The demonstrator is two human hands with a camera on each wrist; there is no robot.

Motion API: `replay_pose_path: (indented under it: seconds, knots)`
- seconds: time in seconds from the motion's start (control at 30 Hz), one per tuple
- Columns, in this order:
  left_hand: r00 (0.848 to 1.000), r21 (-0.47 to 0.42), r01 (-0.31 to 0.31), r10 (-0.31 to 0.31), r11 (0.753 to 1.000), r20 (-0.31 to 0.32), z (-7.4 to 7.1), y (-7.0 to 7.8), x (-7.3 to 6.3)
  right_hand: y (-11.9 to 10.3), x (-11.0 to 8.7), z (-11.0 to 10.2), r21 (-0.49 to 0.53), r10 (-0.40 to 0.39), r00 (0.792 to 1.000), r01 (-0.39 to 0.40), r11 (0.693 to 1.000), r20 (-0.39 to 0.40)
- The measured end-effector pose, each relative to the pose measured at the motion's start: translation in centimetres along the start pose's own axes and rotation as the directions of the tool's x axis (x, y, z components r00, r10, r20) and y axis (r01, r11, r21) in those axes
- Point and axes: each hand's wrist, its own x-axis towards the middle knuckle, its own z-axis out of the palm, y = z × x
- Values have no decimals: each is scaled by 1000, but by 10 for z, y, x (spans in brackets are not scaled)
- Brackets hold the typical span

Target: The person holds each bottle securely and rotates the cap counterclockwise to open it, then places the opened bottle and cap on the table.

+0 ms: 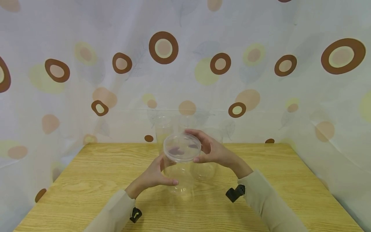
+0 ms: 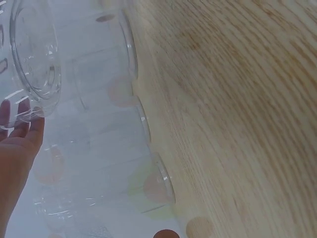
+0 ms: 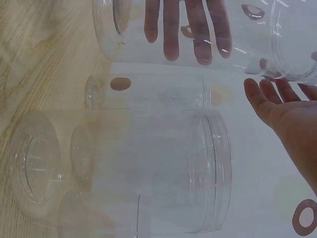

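Your left hand has the clear jar gripped between its thumb, on the near wall, and its fingers, set slightly apart along the far wall. Your right hand pinches the lid by its rim, thumb at the near edge and fingers round the far one, so the lid sits above your left fingers. Past your left fingers stands a tall clear container; just past your right thumb is a wide clear container on the tabletop.

The jar looks raised, though its see-through walls make that hard to judge. A drop would be the likeliest trouble: smooth plastic could slip or spin in your left fingers if you twist with the right. Whether the lid is fastened, you cannot tell; if loose, lifting by your right fingers alone could part it from the jar. Pressing too hard might flex the wall, and swinging away from you could knock the wide container, whose faint outline is easily misjudged.
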Motion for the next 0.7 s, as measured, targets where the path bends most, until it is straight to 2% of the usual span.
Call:
replay_pose_path:
  seconds: [0.17, 0.3, 0.4, 0.5, 0.7]
  knots:
    - [999, 21, -16, 16, 1000, -35, 0, -1, 0, -4, -4, 9, -112, -31, 992, 18, 994, -122]
    - [997, 47, -22, 25, 999, -68, 0, -2, 1, -7, -6, 24, -185, -52, 960, 0, 983, -276]
    - [996, 60, -27, 32, 998, -80, 0, -4, 1, -9, -7, 35, -218, -46, 933, -36, 975, -357]
    - [996, 69, -25, 31, 997, -81, 1, -4, 0, -9, -7, 41, -240, -23, 916, -80, 967, -400]
    - [997, 61, -26, 30, 998, -66, 1, -3, 1, -9, -5, 42, -255, -11, 912, -103, 961, -411]
